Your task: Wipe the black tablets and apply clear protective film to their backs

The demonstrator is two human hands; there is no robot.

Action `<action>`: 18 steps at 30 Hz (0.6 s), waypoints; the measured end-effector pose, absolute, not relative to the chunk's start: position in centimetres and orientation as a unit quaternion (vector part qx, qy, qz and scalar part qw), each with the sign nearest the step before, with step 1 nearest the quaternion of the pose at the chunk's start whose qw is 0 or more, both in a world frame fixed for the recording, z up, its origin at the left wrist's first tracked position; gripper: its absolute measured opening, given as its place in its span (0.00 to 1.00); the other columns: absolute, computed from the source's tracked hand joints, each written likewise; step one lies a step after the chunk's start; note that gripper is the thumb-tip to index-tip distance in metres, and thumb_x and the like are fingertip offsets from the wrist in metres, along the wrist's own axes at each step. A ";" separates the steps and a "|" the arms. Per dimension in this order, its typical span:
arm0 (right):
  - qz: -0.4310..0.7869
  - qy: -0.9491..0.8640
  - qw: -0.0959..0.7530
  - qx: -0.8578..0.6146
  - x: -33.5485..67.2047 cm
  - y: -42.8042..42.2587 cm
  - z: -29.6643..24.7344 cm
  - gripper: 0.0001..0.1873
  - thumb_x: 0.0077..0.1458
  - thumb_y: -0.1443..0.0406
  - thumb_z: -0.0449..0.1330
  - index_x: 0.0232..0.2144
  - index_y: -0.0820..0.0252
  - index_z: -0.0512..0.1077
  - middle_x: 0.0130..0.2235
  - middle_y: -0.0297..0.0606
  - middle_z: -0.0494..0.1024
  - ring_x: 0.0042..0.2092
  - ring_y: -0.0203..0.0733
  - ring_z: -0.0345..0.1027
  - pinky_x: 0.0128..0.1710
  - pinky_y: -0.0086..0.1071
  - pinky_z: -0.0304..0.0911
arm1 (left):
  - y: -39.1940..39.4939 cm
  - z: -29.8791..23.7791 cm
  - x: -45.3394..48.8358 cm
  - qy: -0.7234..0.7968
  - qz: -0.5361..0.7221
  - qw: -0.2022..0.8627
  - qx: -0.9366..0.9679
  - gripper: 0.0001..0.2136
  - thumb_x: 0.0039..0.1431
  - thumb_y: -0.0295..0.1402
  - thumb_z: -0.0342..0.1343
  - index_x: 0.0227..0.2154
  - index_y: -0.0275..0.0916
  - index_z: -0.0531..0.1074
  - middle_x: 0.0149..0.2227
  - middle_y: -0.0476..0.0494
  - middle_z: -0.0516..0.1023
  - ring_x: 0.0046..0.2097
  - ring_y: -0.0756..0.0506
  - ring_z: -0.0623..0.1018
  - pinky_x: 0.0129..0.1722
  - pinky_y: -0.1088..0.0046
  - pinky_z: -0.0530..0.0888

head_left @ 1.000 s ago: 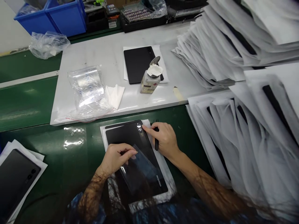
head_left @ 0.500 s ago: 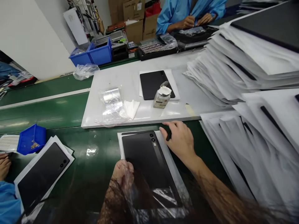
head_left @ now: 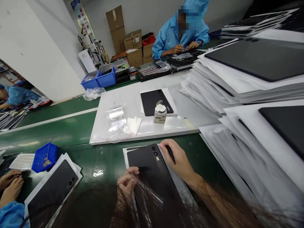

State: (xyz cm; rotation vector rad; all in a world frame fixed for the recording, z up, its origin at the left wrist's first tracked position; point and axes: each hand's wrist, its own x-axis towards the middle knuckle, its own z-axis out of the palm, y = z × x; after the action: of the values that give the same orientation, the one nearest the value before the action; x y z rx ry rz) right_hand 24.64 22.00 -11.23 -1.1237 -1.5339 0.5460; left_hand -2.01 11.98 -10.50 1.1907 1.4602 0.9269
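Pinching a clear film (head_left: pixel 147 193) between closed fingertips, the left hand (head_left: pixel 127 183) lifts it off a black tablet (head_left: pixel 154 172) lying low in the centre of the frame on white paper (head_left: pixel 125 153); the right hand (head_left: pixel 178 158), beside the tablet's upper right corner, is closed on a dark pen-like tool (head_left: pixel 171 154); a small bottle (head_left: pixel 160 114) stands on the white board (head_left: pixel 114 98) above.

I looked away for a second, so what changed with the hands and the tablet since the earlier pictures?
The left hand has pulled the clear film up off the black tablet; a second ago it lay flat on it. The right hand still grips the dark pen-like tool beside the tablet's top corner. The tablet stays on its white sheet.
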 end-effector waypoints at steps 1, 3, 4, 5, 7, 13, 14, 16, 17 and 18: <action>0.250 -0.644 0.548 -0.471 24.6 22.0 -10.9 0.16 0.83 0.52 0.63 0.38 0.44 0.79 0.37 0.38 0.87 0.38 0.56 0.83 0.41 0.47 0.80 | 13.2 -9.8 -2.8 0.594 0.395 0.489 0.502 0.41 0.47 0.87 0.67 0.19 0.50 0.75 0.58 0.22 0.97 0.62 0.14 0.94 0.69 0.28 0.90; 0.287 -0.634 0.545 -0.468 24.6 22.1 -10.3 0.16 0.82 0.51 0.64 0.38 0.45 0.81 0.37 0.39 0.88 0.38 0.56 0.83 0.41 0.47 0.80 | 16.4 -8.3 -3.9 0.567 0.402 0.483 0.533 0.35 0.50 0.77 0.77 0.19 0.48 0.80 0.71 0.21 0.93 0.79 0.13 0.85 0.85 0.32 0.77; 0.303 -0.627 0.544 -0.468 24.6 22.2 -10.0 0.17 0.80 0.49 0.66 0.38 0.46 0.81 0.37 0.39 0.88 0.38 0.56 0.83 0.42 0.47 0.80 | 18.2 -7.6 -4.2 0.553 0.395 0.486 0.549 0.32 0.51 0.71 0.80 0.20 0.47 0.82 0.72 0.21 0.93 0.82 0.13 0.82 0.88 0.33 0.72; 0.319 -0.619 0.544 -0.468 24.5 22.3 -9.7 0.17 0.79 0.48 0.67 0.37 0.46 0.82 0.37 0.39 0.88 0.39 0.56 0.83 0.43 0.47 0.80 | 20.0 -7.0 -4.3 0.538 0.381 0.496 0.565 0.28 0.53 0.66 0.82 0.21 0.46 0.84 0.69 0.21 0.95 0.80 0.15 0.83 0.89 0.34 0.70; 0.349 -0.602 0.545 -0.468 24.2 22.6 -9.2 0.20 0.75 0.44 0.70 0.36 0.47 0.82 0.37 0.39 0.88 0.39 0.56 0.82 0.45 0.48 0.80 | 23.1 -6.4 -4.0 0.507 0.338 0.528 0.591 0.25 0.54 0.61 0.83 0.23 0.45 0.86 0.58 0.24 0.98 0.70 0.19 0.91 0.81 0.36 0.79; 0.449 -0.502 0.560 -0.482 23.5 22.9 -9.0 0.33 0.66 0.29 0.72 0.34 0.49 0.85 0.37 0.40 0.89 0.42 0.56 0.84 0.50 0.48 0.83 | 26.0 -5.8 -3.1 0.473 0.254 0.543 0.646 0.28 0.64 0.62 0.81 0.28 0.44 0.80 0.32 0.52 0.85 0.36 0.43 0.84 0.45 0.59 0.85; 0.468 -0.479 0.562 -0.485 23.6 22.6 -9.1 0.36 0.66 0.26 0.70 0.35 0.49 0.85 0.38 0.41 0.90 0.43 0.57 0.85 0.50 0.49 0.85 | 25.7 -5.3 -3.3 0.478 0.259 0.531 0.650 0.29 0.65 0.63 0.80 0.27 0.44 0.79 0.30 0.52 0.83 0.35 0.44 0.82 0.44 0.60 0.84; 0.505 -0.444 0.557 -0.487 24.1 21.3 -9.6 0.41 0.64 0.21 0.67 0.36 0.48 0.88 0.39 0.44 0.91 0.44 0.61 0.89 0.48 0.53 0.88 | 24.8 -4.2 -3.8 0.493 0.278 0.500 0.655 0.28 0.60 0.62 0.81 0.24 0.44 0.79 0.30 0.50 0.83 0.36 0.42 0.83 0.46 0.59 0.83; 0.527 -0.435 0.548 -0.483 24.4 20.4 -9.9 0.41 0.64 0.20 0.66 0.37 0.47 0.89 0.39 0.46 0.93 0.44 0.64 0.91 0.47 0.56 0.90 | 24.2 -3.5 -3.9 0.503 0.289 0.483 0.656 0.26 0.57 0.60 0.81 0.23 0.44 0.80 0.31 0.48 0.85 0.38 0.40 0.84 0.47 0.57 0.84; 0.549 -0.431 0.537 -0.474 24.7 19.4 -10.1 0.40 0.63 0.21 0.67 0.37 0.45 0.91 0.39 0.47 0.93 0.44 0.67 0.93 0.47 0.60 0.91 | 23.5 -2.8 -4.1 0.514 0.300 0.464 0.656 0.24 0.54 0.57 0.81 0.22 0.44 0.82 0.32 0.45 0.87 0.39 0.38 0.86 0.49 0.56 0.84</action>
State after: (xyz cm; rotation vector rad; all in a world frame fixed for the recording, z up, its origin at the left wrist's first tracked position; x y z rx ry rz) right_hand 24.65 19.39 -10.12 -1.1270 -1.0262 1.3070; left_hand -4.06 23.52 -2.76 1.6129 1.2617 0.7367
